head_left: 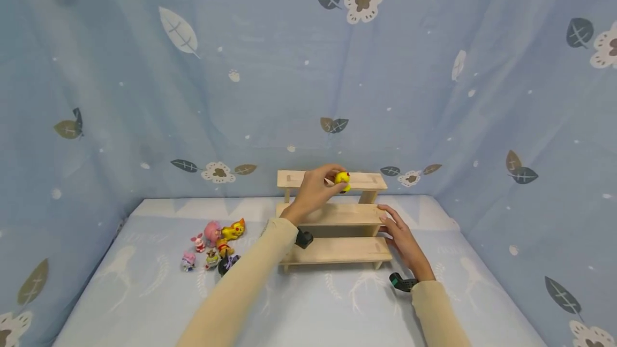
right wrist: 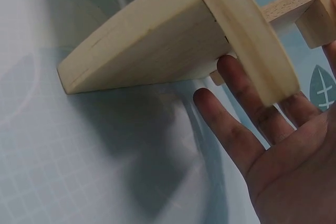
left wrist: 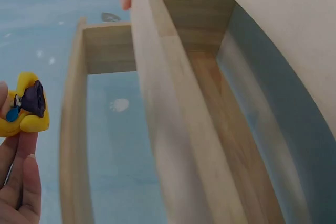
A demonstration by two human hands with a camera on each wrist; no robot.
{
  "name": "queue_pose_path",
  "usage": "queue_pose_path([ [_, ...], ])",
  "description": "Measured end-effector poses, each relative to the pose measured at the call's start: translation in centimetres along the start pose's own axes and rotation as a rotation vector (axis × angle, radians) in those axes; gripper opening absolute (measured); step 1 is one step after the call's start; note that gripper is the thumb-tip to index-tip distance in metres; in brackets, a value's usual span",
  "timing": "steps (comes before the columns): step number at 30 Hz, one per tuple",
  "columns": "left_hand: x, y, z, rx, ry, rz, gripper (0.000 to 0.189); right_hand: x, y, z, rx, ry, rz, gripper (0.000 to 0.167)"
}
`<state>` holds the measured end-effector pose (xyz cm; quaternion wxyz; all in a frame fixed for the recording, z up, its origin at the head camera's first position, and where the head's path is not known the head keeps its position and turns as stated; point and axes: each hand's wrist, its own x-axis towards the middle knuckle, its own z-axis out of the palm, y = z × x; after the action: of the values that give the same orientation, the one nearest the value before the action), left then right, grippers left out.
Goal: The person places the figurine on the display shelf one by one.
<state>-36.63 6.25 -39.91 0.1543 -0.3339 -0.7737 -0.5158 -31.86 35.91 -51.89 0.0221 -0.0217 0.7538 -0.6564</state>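
My left hand (head_left: 319, 186) holds a small yellow toy figure (head_left: 343, 178) between thumb and fingers, over the top step of a three-tier wooden display stand (head_left: 332, 250). The left wrist view shows dark purple and blue parts on the yellow figure (left wrist: 32, 103). At the stand's right side, my right hand (head_left: 402, 237) touches the end of the middle step. In the right wrist view its fingers (right wrist: 231, 132) reach out fairly straight around the board end (right wrist: 252, 40), some above and some below it.
Left of the stand, several small toy figures lie grouped on the table (head_left: 159, 293), among them a pink one (head_left: 212, 233), a yellow-orange one (head_left: 233, 229) and a black-and-purple one (head_left: 227, 264). A blue patterned curtain (head_left: 270, 95) hangs behind the table and along both sides.
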Motion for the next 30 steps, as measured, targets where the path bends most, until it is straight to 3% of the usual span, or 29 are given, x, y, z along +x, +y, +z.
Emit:
queue_pose_path([
  [7, 1.3, -0.5, 2.3, 0.037, 0.001, 0.06, 0.028, 0.3, 0.2, 0.2, 0.02, -0.012, -0.009, 0.056],
  [21, 3.4, -0.6, 6.0, 0.092, 0.031, -0.002, 0.026, -0.4, 0.8, -0.4, 0.012, -0.014, 0.021, 0.052],
  [30, 4.3, -0.4, 7.2, 0.104, 0.072, 0.019, 0.027, 0.0, 0.3, -0.5, 0.027, -0.019, 0.024, 0.05],
])
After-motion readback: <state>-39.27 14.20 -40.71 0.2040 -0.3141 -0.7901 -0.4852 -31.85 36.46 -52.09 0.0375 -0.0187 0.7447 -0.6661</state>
